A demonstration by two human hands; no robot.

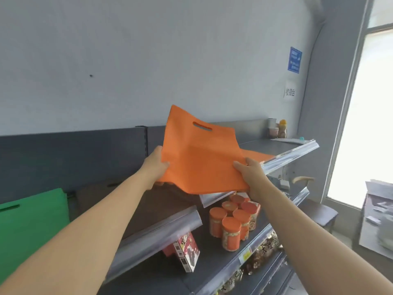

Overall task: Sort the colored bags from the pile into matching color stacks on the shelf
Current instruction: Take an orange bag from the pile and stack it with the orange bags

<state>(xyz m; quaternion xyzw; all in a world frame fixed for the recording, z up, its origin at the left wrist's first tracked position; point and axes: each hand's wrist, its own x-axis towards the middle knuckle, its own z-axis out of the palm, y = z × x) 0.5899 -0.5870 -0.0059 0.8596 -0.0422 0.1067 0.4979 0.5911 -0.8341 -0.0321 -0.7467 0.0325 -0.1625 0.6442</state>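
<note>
While both hands, left hand [158, 161] and right hand [249, 173], pinch an orange bag [200, 158], another orange one [258, 155] lies beyond; green bags [29, 222] sit stacked.

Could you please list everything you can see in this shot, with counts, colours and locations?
Orange bag: one, orange, held over the top shelf.
Orange stack: count unclear, orange, on the top shelf under the held bag.
Green bags: count unclear, green, far left.
Top shelf: one, grey.
Jars: about six showing, orange lids, lower shelf.
Box: one, red and white, under the shelf edge.
Blue sign: one, on the wall.
Chair: one, dark, right.
Left hand: grips the bag's left edge.
Right hand: grips its right edge.
</note>
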